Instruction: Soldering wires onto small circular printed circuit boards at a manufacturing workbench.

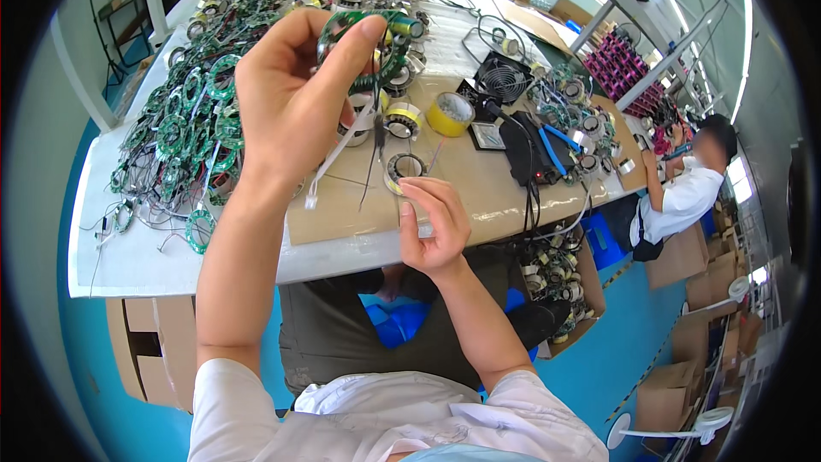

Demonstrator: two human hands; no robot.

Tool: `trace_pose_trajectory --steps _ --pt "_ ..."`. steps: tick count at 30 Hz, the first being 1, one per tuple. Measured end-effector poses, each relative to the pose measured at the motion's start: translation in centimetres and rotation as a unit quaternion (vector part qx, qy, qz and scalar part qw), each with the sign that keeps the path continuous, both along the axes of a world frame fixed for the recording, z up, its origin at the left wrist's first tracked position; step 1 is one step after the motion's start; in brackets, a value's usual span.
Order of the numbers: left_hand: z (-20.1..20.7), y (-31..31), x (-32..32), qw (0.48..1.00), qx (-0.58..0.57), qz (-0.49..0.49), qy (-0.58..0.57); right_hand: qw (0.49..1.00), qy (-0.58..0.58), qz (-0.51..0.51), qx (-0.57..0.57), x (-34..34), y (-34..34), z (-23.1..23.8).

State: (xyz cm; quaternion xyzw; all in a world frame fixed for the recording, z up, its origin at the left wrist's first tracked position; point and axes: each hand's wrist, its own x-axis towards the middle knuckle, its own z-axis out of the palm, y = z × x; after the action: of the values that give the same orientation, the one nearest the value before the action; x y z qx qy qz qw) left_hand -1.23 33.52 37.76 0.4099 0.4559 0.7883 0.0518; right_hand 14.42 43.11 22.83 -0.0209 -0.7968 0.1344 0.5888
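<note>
Raised over the table, my left hand (295, 111) is closed on a green ring-shaped circuit board (363, 77), pinched between thumb and fingers. Dark wires and a white cable with a small plug (311, 201) hang below it. My right hand (438, 227) is at the table's front edge, its thumb and curled fingers apart, with nothing seen in it. Its fingertips are beside a copper-and-black coil ring (406, 173) lying on the cardboard. Farther back are a yellow-wrapped coil ring (402, 120) and a yellow tape roll (451, 114).
A heap of green ring boards with wires (175, 124) covers the table's left side. To the right are a black box (534, 150), blue-handled pliers (554, 144), a small fan (503, 81) and more coils. A carton of parts (560, 287) stands below. Another person (684, 188) sits far right.
</note>
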Motion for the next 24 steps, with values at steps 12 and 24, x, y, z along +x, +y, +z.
trace_pose_trajectory --steps 12,24 --pt "-2.1 2.5 -4.9 0.992 0.071 -0.078 -0.063 0.964 -0.151 -0.195 -0.101 -0.3 1.0 -0.7" --pt "-4.6 3.7 -3.2 0.976 -0.197 -0.081 0.042 0.959 -0.234 -0.057 -0.147 1.1 6.8 -1.1"
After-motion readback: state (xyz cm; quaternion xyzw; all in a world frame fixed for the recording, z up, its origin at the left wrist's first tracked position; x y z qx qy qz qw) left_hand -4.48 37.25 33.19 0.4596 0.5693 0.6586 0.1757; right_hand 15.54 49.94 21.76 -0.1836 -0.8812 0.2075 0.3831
